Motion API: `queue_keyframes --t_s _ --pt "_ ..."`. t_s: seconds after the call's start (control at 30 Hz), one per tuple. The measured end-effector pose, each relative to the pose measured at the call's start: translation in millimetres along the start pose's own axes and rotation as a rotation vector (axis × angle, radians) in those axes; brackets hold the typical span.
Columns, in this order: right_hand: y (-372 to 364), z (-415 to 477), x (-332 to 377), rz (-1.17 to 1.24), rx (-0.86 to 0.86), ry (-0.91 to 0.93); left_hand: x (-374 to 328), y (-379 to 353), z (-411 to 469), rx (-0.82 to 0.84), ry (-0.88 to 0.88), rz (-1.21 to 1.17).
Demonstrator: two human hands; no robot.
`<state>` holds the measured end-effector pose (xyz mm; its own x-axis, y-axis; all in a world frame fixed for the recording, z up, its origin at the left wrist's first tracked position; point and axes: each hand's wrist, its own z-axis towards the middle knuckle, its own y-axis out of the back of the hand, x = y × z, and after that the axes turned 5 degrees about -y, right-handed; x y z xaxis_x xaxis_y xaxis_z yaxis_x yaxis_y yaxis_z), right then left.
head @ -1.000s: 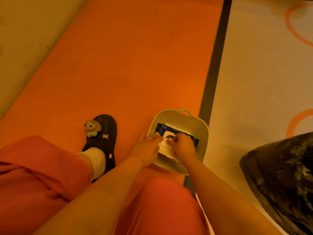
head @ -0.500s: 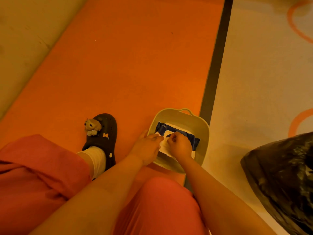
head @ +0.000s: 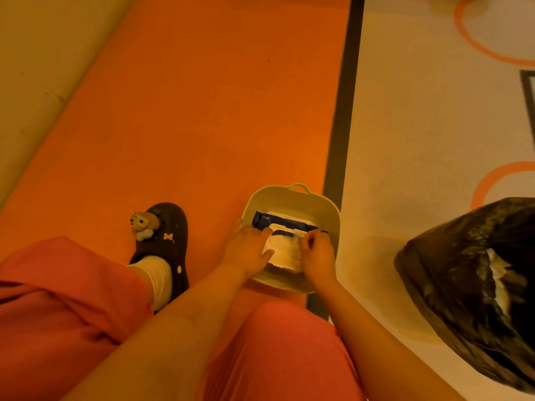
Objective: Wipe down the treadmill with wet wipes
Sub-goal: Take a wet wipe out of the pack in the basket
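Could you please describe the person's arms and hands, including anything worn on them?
The left hand and right hand are ungloved, and both forearms are bare up to the frame's edge, no sleeve in view. No watch, bracelet or ring shows, though the dim orange light could hide a thin one.

Left hand (head: 249, 251) flat, right hand (head: 318, 254) pinching.

We count two hands: one left hand (head: 249, 251) and one right hand (head: 317, 256). We see one tub (head: 289, 195), one pack of wet wipes (head: 285, 222), one dark shoe (head: 170, 224), one little toy animal (head: 143, 222) and one black bag (head: 474, 285).
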<state>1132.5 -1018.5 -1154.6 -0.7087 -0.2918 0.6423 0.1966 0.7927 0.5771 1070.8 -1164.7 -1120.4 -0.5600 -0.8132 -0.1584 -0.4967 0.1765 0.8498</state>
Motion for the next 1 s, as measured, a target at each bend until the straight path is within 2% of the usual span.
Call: queue_keyframes --t_s 0.07,0.2,0.4,0.5,0.7,1.0 --pt "0 -2 0 0.000 0.030 -0.035 -5 2 8 -0.031 -0.049 0.004" --pt "2 -1 -3 0.017 0.073 -0.085 -9 -6 28 -0.046 -0.073 -0.207" --pt "-1 -1 -7 0.039 0.080 -0.097 -9 -21 38 -0.140 -0.036 -0.184" --pt "-1 -2 -9 0.057 0.088 -0.082 -14 -24 43 -0.184 -0.071 -0.204" --pt "-5 -1 -13 0.082 0.080 -0.064 -21 -29 53 -0.193 -0.045 -0.297" --pt "-8 0 -12 0.104 0.020 -0.075 -25 -32 61 -0.215 -0.021 -0.269"
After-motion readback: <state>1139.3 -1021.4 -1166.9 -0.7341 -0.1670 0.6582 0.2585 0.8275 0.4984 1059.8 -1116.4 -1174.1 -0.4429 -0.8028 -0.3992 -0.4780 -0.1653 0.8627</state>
